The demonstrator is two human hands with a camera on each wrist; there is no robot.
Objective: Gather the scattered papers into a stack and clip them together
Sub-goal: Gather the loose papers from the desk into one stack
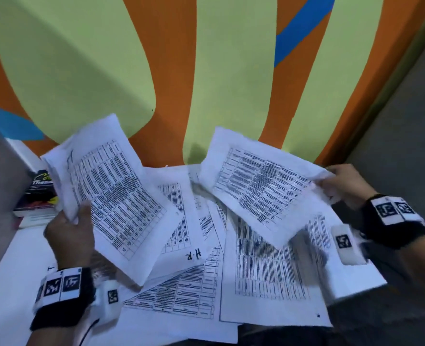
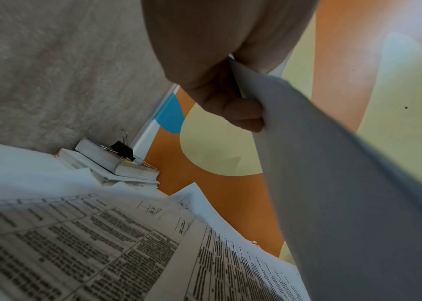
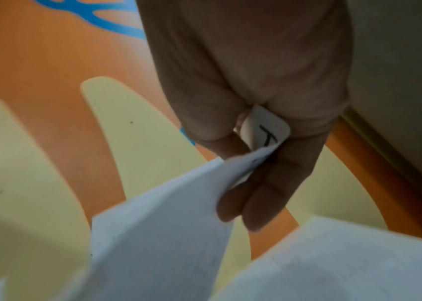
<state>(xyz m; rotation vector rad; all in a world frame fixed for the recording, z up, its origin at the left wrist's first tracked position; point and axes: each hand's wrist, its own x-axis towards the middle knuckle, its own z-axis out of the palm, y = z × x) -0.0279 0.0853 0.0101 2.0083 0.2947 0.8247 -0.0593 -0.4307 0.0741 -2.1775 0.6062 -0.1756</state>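
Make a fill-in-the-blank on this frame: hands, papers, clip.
1. The left hand holds a ____ lifted off the table.
2. The right hand pinches another sheet by its ____.
3. The black binder clip sits on the stack of ____.
4. Most papers still lie ____ on the table.

Answers: sheet; corner; books; scattered

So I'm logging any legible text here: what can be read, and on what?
"H-R": handwritten, upside down, on a sheet lying in the pile.
"Thes...": cut-off title on the black book.
A handwritten mark on the corner pinched by the right hand: unclear.
Printed tables on the papers: too blurred.
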